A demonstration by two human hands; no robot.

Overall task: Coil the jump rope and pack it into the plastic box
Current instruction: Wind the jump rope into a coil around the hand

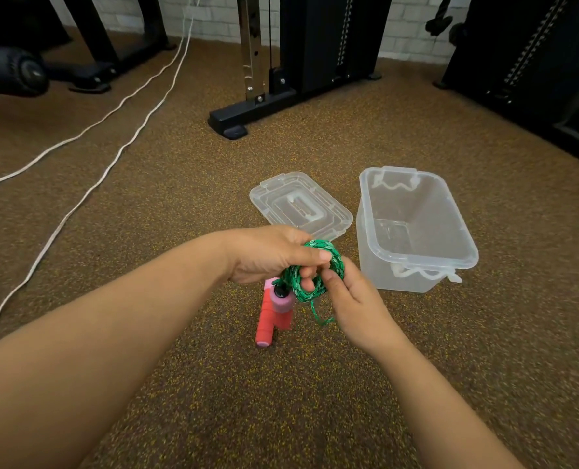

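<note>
A green jump rope (pixel 328 257) is wound in a small coil around the fingers of my left hand (pixel 271 253), which grips it above the floor. Its two pink-red foam handles (pixel 274 313) hang below the coil, close together. My right hand (pixel 352 301) pinches the loose end of the rope just under the coil, and a short tail dangles beside it. The clear plastic box (pixel 450 231) stands open and holds nothing, to the right of my hands. Its clear lid (pixel 301 204) lies flat on the floor just behind my left hand.
The floor is brown speckled carpet. A black weight-machine base (pixel 234 123) sits behind the lid, with more black gym frames (pixel 524 62) at the right and back left. Two white cables (pixel 119 123) run across the floor on the left.
</note>
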